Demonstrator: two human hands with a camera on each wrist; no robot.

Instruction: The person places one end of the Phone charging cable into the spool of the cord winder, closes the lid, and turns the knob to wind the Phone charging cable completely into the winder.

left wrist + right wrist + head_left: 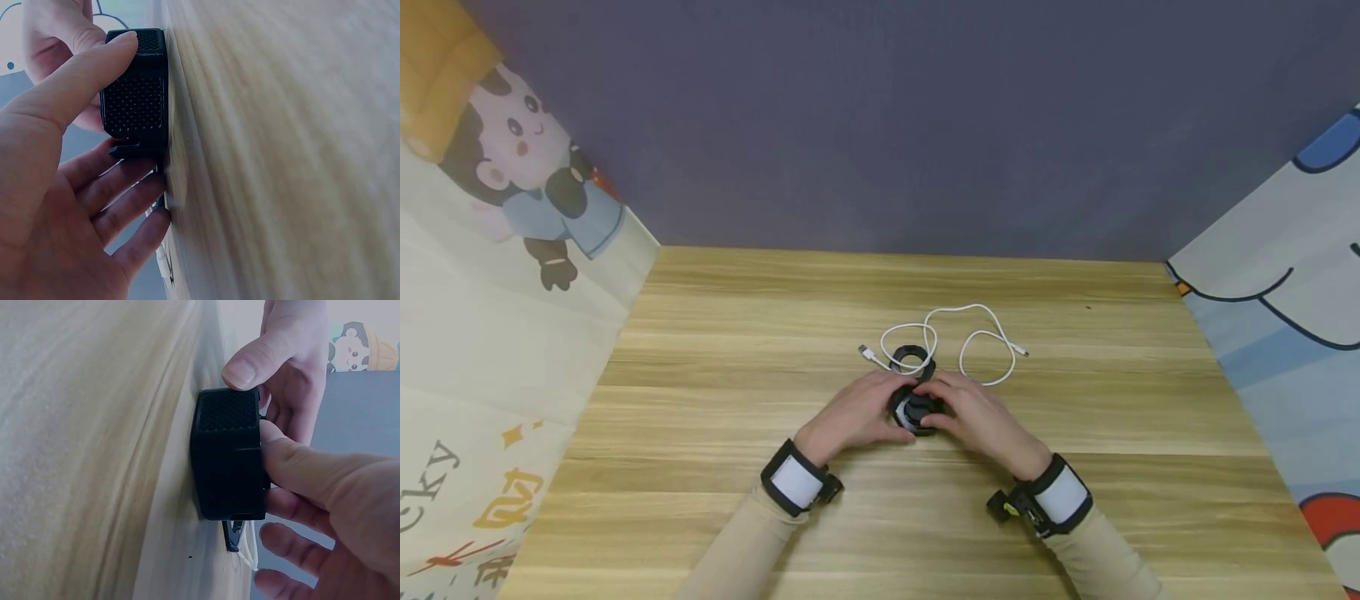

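A small black many-sided device with dotted, grille-like side faces (134,103) stands on the wooden table, with a light-grey and black top in the head view. My left hand (861,410) holds it from the left, thumb against its near side and fingers round toward the far side. From the right, my right hand (985,418) pinches a dark raised part (917,408) on top between thumb and fingers. Just behind the device lies a black ring (929,367); whether the two are joined is hidden by the fingers.
A white cable (977,306) lies in loose loops behind the hands, partly over the ring. Its USB plug (867,353) points left and a smaller connector (1021,351) right. A dark back panel (880,133) and printed side panels (1285,275) border the wooden table (737,333).
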